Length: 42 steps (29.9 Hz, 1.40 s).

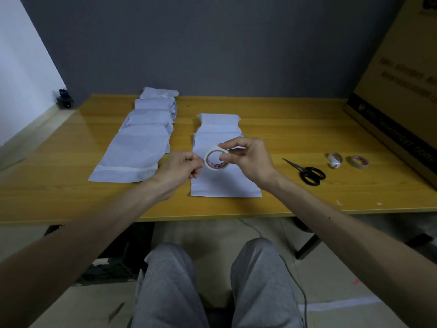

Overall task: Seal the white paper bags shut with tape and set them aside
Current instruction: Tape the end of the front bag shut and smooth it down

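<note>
My right hand (246, 159) grips a white roll of tape (215, 159) just above a white paper bag (224, 185) lying near the table's front edge. My left hand (182, 169) pinches the roll's left side, at the tape's loose end. Two more white bags (218, 125) lie overlapped behind that bag. To the left, a row of several white bags (139, 147) runs toward the wall; the nearest one has a strip of tape across its lower end.
Black-handled scissors (305, 172) lie on the wooden table (295, 129) to the right of my hands. Further right sit a crumpled tape roll (334, 159) and a brownish tape roll (359, 161). A large cardboard box (399, 91) fills the table's right end.
</note>
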Each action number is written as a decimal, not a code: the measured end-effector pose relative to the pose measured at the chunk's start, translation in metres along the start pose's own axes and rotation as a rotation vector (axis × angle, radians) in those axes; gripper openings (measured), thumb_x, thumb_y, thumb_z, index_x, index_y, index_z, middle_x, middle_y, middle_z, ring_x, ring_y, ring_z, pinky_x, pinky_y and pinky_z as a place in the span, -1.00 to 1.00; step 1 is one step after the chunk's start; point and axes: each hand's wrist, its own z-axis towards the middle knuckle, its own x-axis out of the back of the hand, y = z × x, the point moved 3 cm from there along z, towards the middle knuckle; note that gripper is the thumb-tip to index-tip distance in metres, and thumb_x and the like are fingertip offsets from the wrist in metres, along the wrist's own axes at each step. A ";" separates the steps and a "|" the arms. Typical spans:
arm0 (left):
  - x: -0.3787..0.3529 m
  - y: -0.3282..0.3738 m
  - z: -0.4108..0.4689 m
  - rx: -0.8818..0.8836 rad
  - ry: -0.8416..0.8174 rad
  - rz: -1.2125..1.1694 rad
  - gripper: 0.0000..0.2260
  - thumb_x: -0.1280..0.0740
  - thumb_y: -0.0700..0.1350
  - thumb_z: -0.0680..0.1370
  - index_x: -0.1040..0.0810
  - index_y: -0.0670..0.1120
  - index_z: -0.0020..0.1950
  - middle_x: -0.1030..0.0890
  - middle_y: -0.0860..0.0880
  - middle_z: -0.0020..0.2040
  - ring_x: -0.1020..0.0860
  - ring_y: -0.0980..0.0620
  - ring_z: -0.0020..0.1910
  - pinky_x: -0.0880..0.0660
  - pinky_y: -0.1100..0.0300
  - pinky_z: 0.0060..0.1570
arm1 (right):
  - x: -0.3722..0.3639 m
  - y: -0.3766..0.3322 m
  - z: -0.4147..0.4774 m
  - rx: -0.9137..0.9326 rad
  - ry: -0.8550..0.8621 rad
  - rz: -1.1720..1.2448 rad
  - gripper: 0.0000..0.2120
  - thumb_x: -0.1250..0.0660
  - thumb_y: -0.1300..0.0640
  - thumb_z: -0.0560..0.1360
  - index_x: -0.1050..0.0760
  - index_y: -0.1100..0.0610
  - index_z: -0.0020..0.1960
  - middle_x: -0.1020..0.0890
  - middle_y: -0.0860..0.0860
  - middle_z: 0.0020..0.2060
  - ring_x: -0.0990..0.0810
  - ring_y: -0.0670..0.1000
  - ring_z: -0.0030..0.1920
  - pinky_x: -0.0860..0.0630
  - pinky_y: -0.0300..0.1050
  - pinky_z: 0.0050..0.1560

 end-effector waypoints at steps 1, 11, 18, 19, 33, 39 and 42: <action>0.000 -0.003 -0.001 -0.009 0.016 0.007 -0.75 -0.29 -0.23 0.56 -0.51 -0.12 -0.33 -0.49 -0.03 -0.40 -0.42 0.08 -0.38 -0.40 0.23 -0.27 | -0.001 0.000 0.001 0.012 -0.016 -0.042 -0.80 -0.48 0.40 0.37 -0.63 0.17 -0.08 -0.68 -0.04 -0.12 -0.68 -0.05 -0.13 -0.59 -0.18 -0.01; -0.002 -0.026 -0.014 -0.070 0.096 -0.037 -0.77 -0.28 -0.21 0.58 -0.51 -0.35 -0.18 -0.46 -0.11 -0.36 -0.41 0.04 -0.33 -0.38 0.18 -0.23 | -0.008 -0.003 0.005 0.313 -0.148 -0.472 -0.82 -0.40 0.46 0.41 -0.65 0.31 -0.02 -0.67 0.11 -0.06 -0.61 -0.05 -0.11 -0.50 -0.42 -0.07; -0.004 -0.032 -0.013 -0.066 0.121 -0.009 -0.77 -0.28 -0.19 0.59 -0.53 -0.35 -0.16 -0.48 -0.11 -0.36 -0.41 0.02 -0.32 -0.39 0.14 -0.22 | -0.007 0.002 0.004 0.425 -0.196 -0.621 -0.82 -0.40 0.47 0.40 -0.65 0.33 -0.03 -0.68 0.16 -0.09 -0.60 -0.03 -0.14 -0.43 -0.53 -0.10; -0.004 -0.033 -0.013 -0.064 0.123 -0.001 -0.77 -0.28 -0.19 0.59 -0.53 -0.35 -0.15 -0.48 -0.11 -0.35 -0.41 0.03 -0.32 -0.39 0.16 -0.22 | -0.006 0.002 0.005 0.421 -0.191 -0.619 -0.82 -0.40 0.46 0.40 -0.65 0.33 -0.02 -0.68 0.16 -0.08 -0.60 -0.04 -0.14 -0.43 -0.54 -0.09; 0.015 -0.038 -0.003 0.072 0.112 0.199 -0.81 -0.40 -0.08 0.52 -0.65 -0.13 -0.25 -0.62 0.03 -0.33 -0.52 0.10 -0.33 -0.44 0.23 -0.23 | -0.025 0.005 0.008 0.381 -0.224 -0.653 -0.77 -0.40 0.43 0.42 -0.63 0.29 0.06 -0.67 0.14 -0.04 -0.62 0.04 -0.07 -0.39 -0.50 -0.10; 0.015 -0.038 0.001 0.185 0.132 0.252 -0.76 -0.44 -0.08 0.46 -0.64 -0.22 -0.33 -0.64 -0.17 -0.29 -0.47 0.01 -0.33 -0.41 0.19 -0.24 | -0.032 0.006 0.010 0.377 -0.275 -0.744 -0.84 -0.38 0.40 0.43 -0.61 0.26 -0.02 -0.67 0.09 -0.08 -0.59 0.00 -0.11 -0.53 -0.16 -0.07; 0.014 -0.037 0.004 0.224 0.116 0.282 -0.76 -0.45 -0.09 0.45 -0.60 -0.17 -0.38 -0.59 -0.14 -0.34 -0.44 0.02 -0.37 -0.37 0.23 -0.35 | -0.034 0.010 0.013 0.379 -0.310 -0.781 -0.81 -0.36 0.45 0.41 -0.63 0.26 -0.05 -0.66 0.10 -0.09 -0.62 0.03 -0.11 -0.43 -0.39 -0.13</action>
